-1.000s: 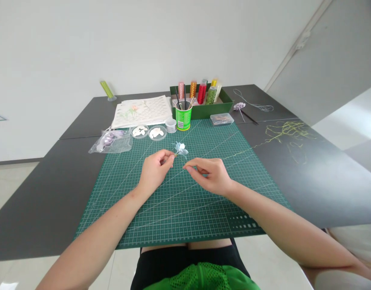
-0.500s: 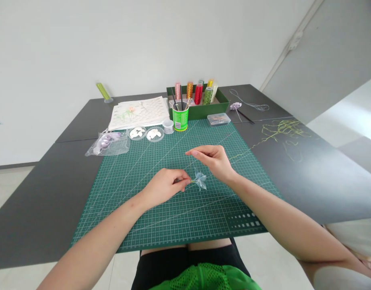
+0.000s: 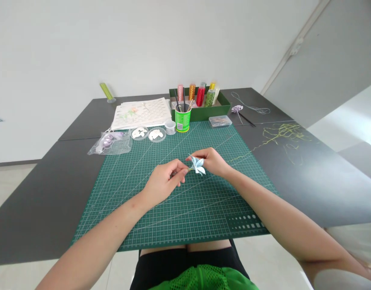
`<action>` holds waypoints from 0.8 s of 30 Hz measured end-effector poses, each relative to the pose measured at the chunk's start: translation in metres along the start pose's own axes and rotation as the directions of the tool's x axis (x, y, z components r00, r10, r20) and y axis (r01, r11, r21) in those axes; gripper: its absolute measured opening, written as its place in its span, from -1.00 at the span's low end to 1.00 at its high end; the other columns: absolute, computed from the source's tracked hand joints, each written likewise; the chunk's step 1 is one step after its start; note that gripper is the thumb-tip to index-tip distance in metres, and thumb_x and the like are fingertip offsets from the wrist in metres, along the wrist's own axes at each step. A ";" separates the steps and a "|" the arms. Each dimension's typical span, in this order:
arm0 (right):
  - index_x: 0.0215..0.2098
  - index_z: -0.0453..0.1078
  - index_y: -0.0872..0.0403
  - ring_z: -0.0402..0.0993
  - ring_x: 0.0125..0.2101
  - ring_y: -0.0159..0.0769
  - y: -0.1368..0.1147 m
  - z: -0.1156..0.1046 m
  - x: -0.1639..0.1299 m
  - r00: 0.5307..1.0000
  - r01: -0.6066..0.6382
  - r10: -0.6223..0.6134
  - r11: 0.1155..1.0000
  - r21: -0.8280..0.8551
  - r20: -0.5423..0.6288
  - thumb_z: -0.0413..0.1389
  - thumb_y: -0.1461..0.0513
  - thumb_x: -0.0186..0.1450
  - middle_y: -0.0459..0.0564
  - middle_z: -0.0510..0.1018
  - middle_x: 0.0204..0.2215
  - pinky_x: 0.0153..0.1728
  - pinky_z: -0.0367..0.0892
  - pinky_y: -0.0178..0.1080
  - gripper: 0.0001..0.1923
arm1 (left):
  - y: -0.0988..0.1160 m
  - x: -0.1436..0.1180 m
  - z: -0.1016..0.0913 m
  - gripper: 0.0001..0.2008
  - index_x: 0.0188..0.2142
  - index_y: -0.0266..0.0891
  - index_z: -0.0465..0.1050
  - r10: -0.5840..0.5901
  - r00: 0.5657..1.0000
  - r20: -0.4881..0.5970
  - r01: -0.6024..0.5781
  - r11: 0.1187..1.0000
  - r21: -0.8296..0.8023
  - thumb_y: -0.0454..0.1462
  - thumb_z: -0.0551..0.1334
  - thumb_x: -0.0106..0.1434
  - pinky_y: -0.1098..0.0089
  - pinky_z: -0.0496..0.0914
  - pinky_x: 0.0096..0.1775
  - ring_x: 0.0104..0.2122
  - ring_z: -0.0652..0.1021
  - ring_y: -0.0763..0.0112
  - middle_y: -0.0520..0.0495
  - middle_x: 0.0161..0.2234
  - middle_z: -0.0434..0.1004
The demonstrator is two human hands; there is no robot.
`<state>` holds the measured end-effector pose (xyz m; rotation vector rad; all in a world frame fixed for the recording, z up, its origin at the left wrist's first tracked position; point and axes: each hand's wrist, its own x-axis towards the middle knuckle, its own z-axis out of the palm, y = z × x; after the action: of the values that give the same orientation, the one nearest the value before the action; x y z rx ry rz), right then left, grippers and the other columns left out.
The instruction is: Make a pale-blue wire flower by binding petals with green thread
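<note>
"Blue flower (image 3: 198, 165): where is it seen in the head view?"

"Between the two hands, just beyond the left fingertips, with its petals turned toward the right hand (image 3: 214, 161) and partly covering those fingers. Beneath both hands a green cutting mat (image 3: 173, 217) is spread."

"How is it held?"

"Its thin stem (image 3: 190, 169) is pinched between thumb and fingers of the left hand (image 3: 165, 179), close under the petals. The right fingers are drawn in behind the flower; whether anything is pinched there cannot be told."

"And the yellow-green thread (image 3: 285, 131)?"

"It is lying in a loose tangle to the right of the right hand, and a strand is led toward that hand. Whether the stem is reached by it is hidden."

"How might the handling be done well?"

"The stem is best gripped firmly but lightly, near the petal bases, so that the flower is kept from twisting. The petals, which look delicate, should be spared pressure from the right fingers. If the strand is being drawn on, an even, gentle pull would be advised, since the tangle could be caught or knotted."
</note>
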<state>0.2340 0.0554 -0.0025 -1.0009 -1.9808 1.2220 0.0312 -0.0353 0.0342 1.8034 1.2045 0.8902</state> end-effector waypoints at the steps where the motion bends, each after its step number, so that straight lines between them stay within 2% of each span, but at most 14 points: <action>1: -0.35 0.66 0.14 0.37 -0.53 -0.37 0.001 -0.001 0.001 1.000 -0.010 0.010 1.000 -0.019 0.015 0.22 0.01 0.27 -0.05 0.58 -0.54 -0.47 0.21 -0.30 -0.64 | 0.000 0.000 -0.001 -0.84 -0.29 -0.18 0.43 0.023 0.998 -0.053 -0.021 0.999 0.044 -0.22 0.14 0.41 0.46 0.37 -0.43 -0.54 0.53 0.48 0.08 -0.49 0.56; 3: -0.35 0.66 0.13 0.26 -0.59 -0.43 0.001 -0.002 0.001 0.998 -0.026 0.029 0.998 -0.057 0.061 0.22 -0.01 0.26 -0.11 0.49 -0.64 -0.52 0.11 -0.32 -0.63 | -0.002 0.000 -0.003 -0.84 -0.30 -0.17 0.42 0.062 0.986 -0.156 -0.038 0.988 0.149 -0.23 0.14 0.42 0.44 0.38 -0.39 -0.52 0.55 0.45 0.09 -0.50 0.55; 5: -0.32 0.67 0.12 0.24 -0.60 -0.45 -0.003 -0.003 -0.001 0.990 -0.026 0.034 0.998 -0.063 0.134 0.21 0.00 0.27 -0.12 0.50 -0.64 -0.53 0.08 -0.32 -0.64 | -0.004 0.000 -0.004 -0.85 -0.29 -0.17 0.41 0.090 0.966 -0.242 -0.028 0.968 0.248 -0.24 0.13 0.43 0.43 0.38 -0.37 -0.50 0.56 0.44 0.10 -0.51 0.55; 8: -0.28 0.68 0.09 0.40 -0.52 -0.39 -0.009 -0.005 -0.004 0.966 -0.008 0.012 1.000 -0.017 0.258 0.20 0.06 0.29 -0.05 0.65 -0.48 -0.49 0.19 -0.32 -0.70 | -0.009 0.000 -0.006 -0.87 -0.26 -0.16 0.40 0.116 0.941 -0.318 -0.003 0.942 0.335 -0.25 0.12 0.44 0.43 0.38 -0.35 -0.49 0.58 0.42 0.10 -0.49 0.56; 11: -0.26 0.68 0.06 0.50 -0.45 -0.34 -0.015 -0.007 -0.006 0.943 0.000 -0.015 0.999 0.047 0.331 0.22 0.07 0.29 -0.02 0.70 -0.37 -0.44 0.28 -0.31 -0.73 | -0.013 0.001 -0.007 -0.85 -0.24 -0.16 0.40 0.119 0.928 -0.354 0.017 0.933 0.358 -0.22 0.11 0.45 0.44 0.37 -0.37 -0.49 0.59 0.43 0.09 -0.46 0.57; 15: -0.25 0.68 0.07 0.50 -0.46 -0.33 -0.022 -0.009 -0.010 0.936 -0.011 -0.038 0.990 0.137 0.350 0.26 0.06 0.26 -0.01 0.71 -0.39 -0.45 0.31 -0.30 -0.73 | -0.016 0.003 -0.008 -0.83 -0.22 -0.17 0.43 0.130 0.918 -0.375 0.046 0.903 0.427 -0.20 0.11 0.46 0.43 0.36 -0.37 -0.48 0.59 0.41 0.07 -0.45 0.58; 20: -0.25 0.68 0.07 0.51 -0.46 -0.32 -0.032 -0.010 -0.016 0.953 -0.002 -0.073 0.970 0.243 0.295 0.28 0.05 0.25 0.00 0.70 -0.40 -0.47 0.34 -0.28 -0.72 | -0.020 0.005 -0.007 -0.83 -0.17 -0.18 0.49 0.181 0.907 -0.380 0.074 0.820 0.568 -0.22 0.13 0.45 0.42 0.30 -0.39 -0.46 0.59 0.36 0.02 -0.42 0.62; 22: -0.28 0.68 0.06 0.51 -0.43 -0.32 -0.034 -0.010 -0.017 0.954 0.001 -0.082 0.963 0.270 0.290 0.29 0.05 0.24 0.01 0.70 -0.38 -0.45 0.36 -0.28 -0.73 | -0.021 0.006 -0.007 -0.81 -0.12 -0.18 0.51 0.184 0.908 -0.376 0.064 0.827 0.559 -0.22 0.13 0.44 0.41 0.32 -0.37 -0.45 0.59 0.35 0.01 -0.42 0.63; 24: -0.30 0.68 0.07 0.44 -0.50 -0.37 -0.034 -0.009 -0.018 0.949 -0.009 -0.080 0.960 0.280 0.306 0.30 0.05 0.22 -0.02 0.65 -0.46 -0.50 0.30 -0.31 -0.73 | -0.020 0.007 -0.006 -0.81 -0.14 -0.18 0.52 0.157 0.911 -0.381 0.057 0.867 0.496 -0.21 0.14 0.43 0.41 0.35 -0.36 -0.46 0.59 0.36 0.03 -0.45 0.62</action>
<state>0.2413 0.0347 0.0308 -0.6576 -1.9723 1.6704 0.0199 -0.0221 0.0204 2.1223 1.7956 1.1003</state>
